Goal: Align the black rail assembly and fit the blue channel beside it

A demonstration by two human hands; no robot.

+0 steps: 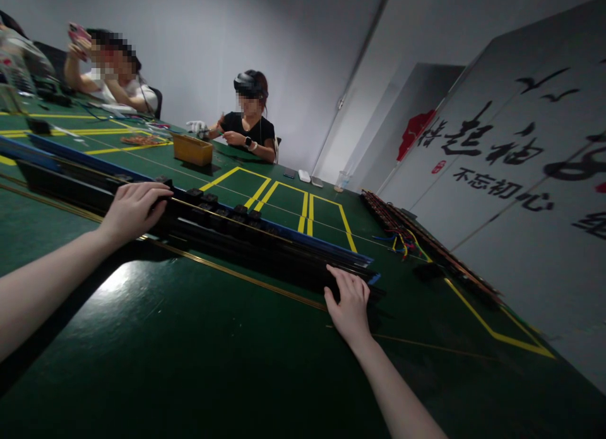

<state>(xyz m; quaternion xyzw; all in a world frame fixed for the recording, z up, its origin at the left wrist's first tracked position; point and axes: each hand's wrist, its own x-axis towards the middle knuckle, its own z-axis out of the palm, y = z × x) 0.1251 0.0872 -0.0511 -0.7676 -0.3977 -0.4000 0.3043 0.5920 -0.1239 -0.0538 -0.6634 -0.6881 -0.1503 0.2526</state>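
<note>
- Green worktop is filling the lower frame, yellow lines crossing mid-frame.
- Long black rails are stretching from left edge past centre, looking stiff, probably slick; widely spaced holds should be suiting them.
- Left hand is resting over them, left of centre, fingers bending; right hand is touching their right end, thumb and fingers apart; whether either is clamping, I cannot tell.

The left hand and right hand are bare, with slim fingers, narrow wrists and slender bare forearms.
</note>
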